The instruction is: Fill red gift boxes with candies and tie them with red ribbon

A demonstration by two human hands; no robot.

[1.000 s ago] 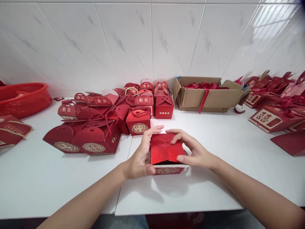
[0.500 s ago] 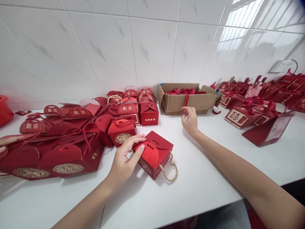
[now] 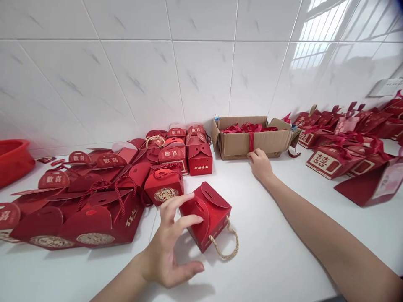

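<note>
A small red gift box [image 3: 210, 216] with a rope handle [image 3: 225, 245] lies tilted on the white table [image 3: 277, 260]. My left hand [image 3: 171, 243] hovers just left of it, fingers spread, fingertips at its rounded flap. My right hand [image 3: 260, 163] reaches far across to the brown cardboard box [image 3: 239, 142] of red ribbons. Its fingers are curled at the red ribbon [image 3: 251, 140] that hangs over the box's front wall; whether they hold it I cannot make out.
Many red gift boxes [image 3: 166, 167] and flat red cartons [image 3: 78, 209] crowd the table's left and back. More red boxes [image 3: 340, 155] line the right side. A red plastic basin [image 3: 14, 159] sits far left. White tiled wall behind.
My left hand has let go of the small box and opened beside it. My right hand has reached on from the small box to the ribbon at the cardboard box. The view shifted.
</note>
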